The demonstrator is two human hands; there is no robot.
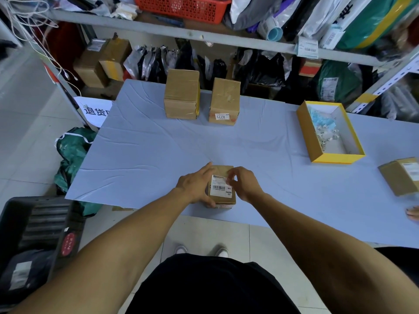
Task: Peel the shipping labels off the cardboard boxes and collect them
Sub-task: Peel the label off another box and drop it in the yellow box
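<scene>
A small cardboard box (223, 171) sits at the near edge of the table (147, 155), with a white shipping label (218, 186) on its top. My left hand (195, 185) grips the box's left side, thumb curled under its near corner. My right hand (243, 183) pinches the label's far right corner. Two taller cardboard boxes stand at the far side: a plain box (182, 94) and a box (225, 102) with a small "0275" sticker. Another labelled box (402, 175) lies at the right edge. A yellow tray (303, 130) on the right holds crumpled peeled labels.
Shelving behind the table is packed with parcels, black bags and a red basket (183, 6). A green sack (72, 152) lies on the floor to the left, and a black crate (38, 227) sits at near left. Another person's fingers (413, 213) rest at the right edge.
</scene>
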